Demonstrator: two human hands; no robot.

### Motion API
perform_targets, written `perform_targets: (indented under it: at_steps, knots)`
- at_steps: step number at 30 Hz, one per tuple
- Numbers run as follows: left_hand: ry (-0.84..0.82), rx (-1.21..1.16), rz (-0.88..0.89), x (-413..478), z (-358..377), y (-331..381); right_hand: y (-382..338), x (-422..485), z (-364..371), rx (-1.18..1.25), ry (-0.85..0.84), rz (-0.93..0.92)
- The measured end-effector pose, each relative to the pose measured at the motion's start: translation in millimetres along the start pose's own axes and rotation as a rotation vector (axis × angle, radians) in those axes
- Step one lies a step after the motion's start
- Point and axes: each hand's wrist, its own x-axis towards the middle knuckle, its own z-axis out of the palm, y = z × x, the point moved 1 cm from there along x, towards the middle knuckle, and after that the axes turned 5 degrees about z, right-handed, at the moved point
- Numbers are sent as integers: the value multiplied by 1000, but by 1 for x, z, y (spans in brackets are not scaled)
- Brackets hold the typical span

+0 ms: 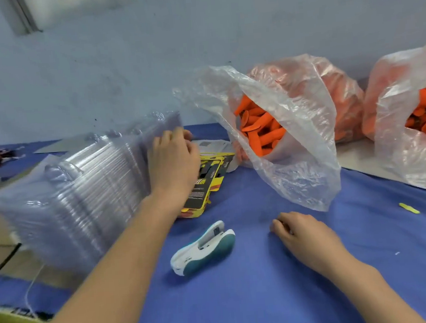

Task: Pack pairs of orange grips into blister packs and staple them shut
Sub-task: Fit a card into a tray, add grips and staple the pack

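Curling over the blister pack stack (76,199), left grip (173,159) holds its end; right grip (303,233) lies slack, empty, near stapler (201,250).

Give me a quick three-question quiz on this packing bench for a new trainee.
1. True or false: the stapler lies on the blue cloth with neither hand on it.
2. Fill in: orange grips show in ___ plastic bags.
3. What does the left hand touch? A the stapler; B the stack of clear blister packs; C a bag.
Key: 1 true; 2 two; 3 B.
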Motion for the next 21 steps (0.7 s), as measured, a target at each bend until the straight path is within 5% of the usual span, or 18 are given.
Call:
perform_targets:
  at_steps: [4,9,21]
  knots:
    - [-232,465,-107,49,-25,-64,-6,1,1,-7,16,47]
    - [-482,629,-121,58,-36,-105,-25,2,-1,49,52,45]
    - [-491,282,-158,73,-56,-124,-104,-19,-20,470,-63,-208]
